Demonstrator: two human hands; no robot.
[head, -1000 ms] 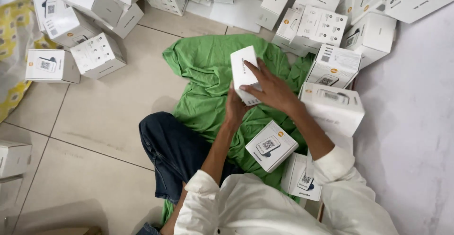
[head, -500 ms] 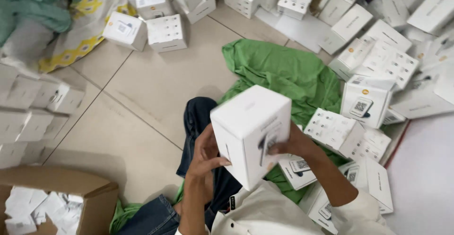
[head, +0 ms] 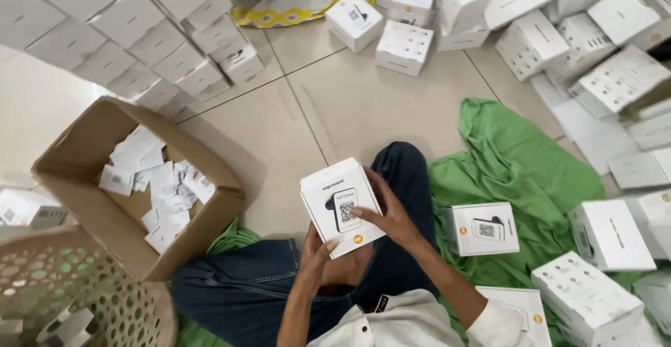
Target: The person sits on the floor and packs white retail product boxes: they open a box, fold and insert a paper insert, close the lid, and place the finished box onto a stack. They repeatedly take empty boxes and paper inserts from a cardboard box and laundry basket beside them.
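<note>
A: White box [head: 340,206], small carton, printed face up; location: over the lap, above jeans [head: 279,277], centre of view. Long axis runs roughly 11 to 5 o'clock.

B: Grip?

A: Left hand [head: 318,252] grasps the lower end from 6 o'clock, thumb on the edge. Right hand [head: 388,214] clasps the side at 4 o'clock, fingers laid on the printed face. Both equally near.

B: Surroundings?

A: Tiled floor [head: 349,102]. Open cardboard box [head: 91,144] of paper slips at 9 o'clock; green cloth [head: 517,158] at 3 o'clock; like cartons stacked from 10 to 2.
</note>
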